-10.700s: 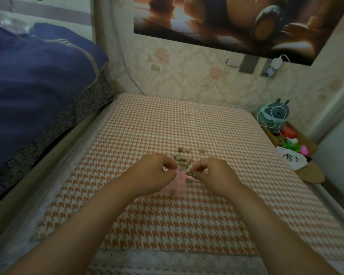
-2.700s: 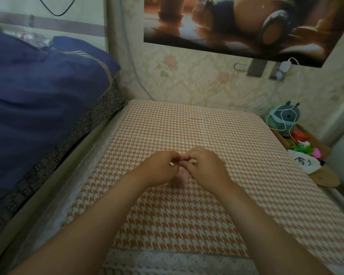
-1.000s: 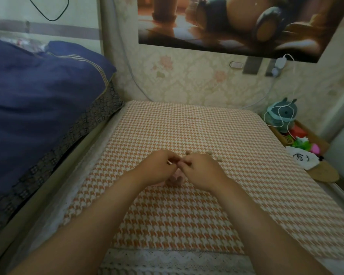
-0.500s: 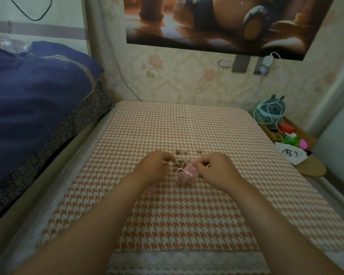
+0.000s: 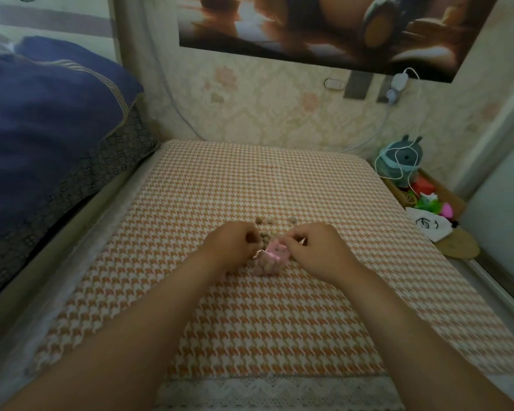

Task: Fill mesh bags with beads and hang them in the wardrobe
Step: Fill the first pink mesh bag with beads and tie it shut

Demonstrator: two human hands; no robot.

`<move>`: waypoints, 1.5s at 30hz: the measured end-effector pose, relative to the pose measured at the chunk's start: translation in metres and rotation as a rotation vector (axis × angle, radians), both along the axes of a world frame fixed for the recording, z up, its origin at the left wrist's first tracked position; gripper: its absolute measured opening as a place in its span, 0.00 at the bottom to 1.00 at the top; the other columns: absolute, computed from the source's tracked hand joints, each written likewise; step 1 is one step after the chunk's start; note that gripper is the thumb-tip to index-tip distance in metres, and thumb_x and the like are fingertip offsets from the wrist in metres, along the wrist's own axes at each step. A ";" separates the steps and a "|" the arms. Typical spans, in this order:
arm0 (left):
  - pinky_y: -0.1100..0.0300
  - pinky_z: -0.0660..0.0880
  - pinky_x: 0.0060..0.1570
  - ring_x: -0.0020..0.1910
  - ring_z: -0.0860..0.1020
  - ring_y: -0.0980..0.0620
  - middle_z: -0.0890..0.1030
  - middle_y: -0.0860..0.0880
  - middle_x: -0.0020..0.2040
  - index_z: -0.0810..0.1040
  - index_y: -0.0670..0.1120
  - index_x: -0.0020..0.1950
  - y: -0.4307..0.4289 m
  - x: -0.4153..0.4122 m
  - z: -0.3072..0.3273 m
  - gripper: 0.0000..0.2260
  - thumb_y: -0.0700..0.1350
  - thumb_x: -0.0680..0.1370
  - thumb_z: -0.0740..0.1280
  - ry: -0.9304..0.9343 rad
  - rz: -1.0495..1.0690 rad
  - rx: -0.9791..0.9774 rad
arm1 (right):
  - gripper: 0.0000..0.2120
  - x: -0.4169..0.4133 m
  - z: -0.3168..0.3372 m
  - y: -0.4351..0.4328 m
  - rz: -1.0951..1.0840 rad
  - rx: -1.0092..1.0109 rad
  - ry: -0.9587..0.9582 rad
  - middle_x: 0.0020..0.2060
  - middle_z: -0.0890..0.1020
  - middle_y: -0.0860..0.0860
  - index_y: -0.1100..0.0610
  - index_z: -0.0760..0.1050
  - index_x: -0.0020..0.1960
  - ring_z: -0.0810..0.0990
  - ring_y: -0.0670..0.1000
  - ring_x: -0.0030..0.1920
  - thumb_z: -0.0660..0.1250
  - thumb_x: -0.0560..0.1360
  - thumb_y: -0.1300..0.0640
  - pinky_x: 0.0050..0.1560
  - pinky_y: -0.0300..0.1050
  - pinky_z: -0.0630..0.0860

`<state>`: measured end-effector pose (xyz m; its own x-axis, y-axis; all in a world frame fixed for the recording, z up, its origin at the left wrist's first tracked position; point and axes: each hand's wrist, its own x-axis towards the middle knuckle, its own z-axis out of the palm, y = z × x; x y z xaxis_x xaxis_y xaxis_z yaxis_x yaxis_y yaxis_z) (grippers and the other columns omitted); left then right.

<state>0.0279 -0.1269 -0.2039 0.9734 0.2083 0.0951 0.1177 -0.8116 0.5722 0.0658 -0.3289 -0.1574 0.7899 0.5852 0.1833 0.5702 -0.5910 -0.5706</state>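
A small pink mesh bag filled with beads sits on the orange houndstooth mattress. My right hand pinches the bag's gathered top and its pink drawstring. My left hand lies just left of the bag with its fingers curled; whether it holds a string end is unclear. Several loose brown beads lie on the mattress just beyond both hands. A bit of pink under my left wrist may be a second bag, mostly hidden.
A dark blue quilt is piled on the bed at the left. A low wooden stand with a plush toy, a white cable and small colourful things is at the right. The wallpapered wall lies beyond.
My hands, joined over the bag a second ago, have moved apart. The bag's neck is now drawn tight, and the loose beads behind have come into sight.
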 end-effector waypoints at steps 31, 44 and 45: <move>0.53 0.78 0.52 0.48 0.78 0.52 0.80 0.51 0.54 0.82 0.51 0.59 -0.004 -0.002 0.015 0.11 0.46 0.76 0.70 -0.103 -0.063 0.067 | 0.13 0.002 -0.002 0.004 0.011 -0.038 -0.007 0.46 0.87 0.47 0.52 0.86 0.47 0.83 0.53 0.53 0.63 0.78 0.54 0.52 0.56 0.81; 0.60 0.69 0.42 0.49 0.78 0.49 0.80 0.50 0.50 0.80 0.50 0.50 -0.007 0.004 0.000 0.07 0.41 0.75 0.68 -0.093 -0.032 0.177 | 0.12 0.002 -0.004 0.007 0.010 -0.036 -0.017 0.41 0.86 0.44 0.46 0.86 0.51 0.83 0.47 0.36 0.63 0.79 0.52 0.42 0.53 0.82; 0.59 0.71 0.41 0.48 0.78 0.49 0.82 0.51 0.48 0.80 0.50 0.49 -0.007 0.003 0.000 0.06 0.41 0.75 0.68 -0.089 -0.019 0.154 | 0.12 0.001 -0.003 0.006 0.007 -0.040 -0.014 0.41 0.86 0.44 0.46 0.85 0.51 0.83 0.46 0.34 0.63 0.79 0.52 0.41 0.52 0.82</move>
